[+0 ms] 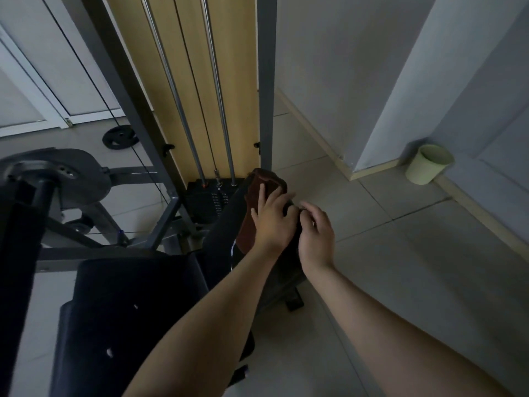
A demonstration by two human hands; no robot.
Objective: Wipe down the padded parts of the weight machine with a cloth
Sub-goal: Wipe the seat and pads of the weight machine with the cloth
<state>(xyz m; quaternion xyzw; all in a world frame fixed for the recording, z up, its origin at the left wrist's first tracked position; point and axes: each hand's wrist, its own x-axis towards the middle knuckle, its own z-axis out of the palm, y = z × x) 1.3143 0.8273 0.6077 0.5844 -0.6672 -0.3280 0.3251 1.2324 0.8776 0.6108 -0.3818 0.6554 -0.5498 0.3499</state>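
Observation:
A dark reddish-brown cloth (257, 190) lies draped over the top of a black padded backrest (223, 224) of the weight machine. My left hand (272, 219) presses flat on the cloth with fingers spread. Just to its right, my right hand (316, 233) curls its fingers over the pad's right edge; what it grips is hidden by the fingers. A black padded seat (137, 305) sits below, at the lower left.
The machine's grey frame (266, 81), steel guide rods (217, 90) and weight stack (211, 202) stand behind the pad. A weight plate (120, 137) lies on the tiled floor at left. A pale green bin (428, 164) stands by the wall at right.

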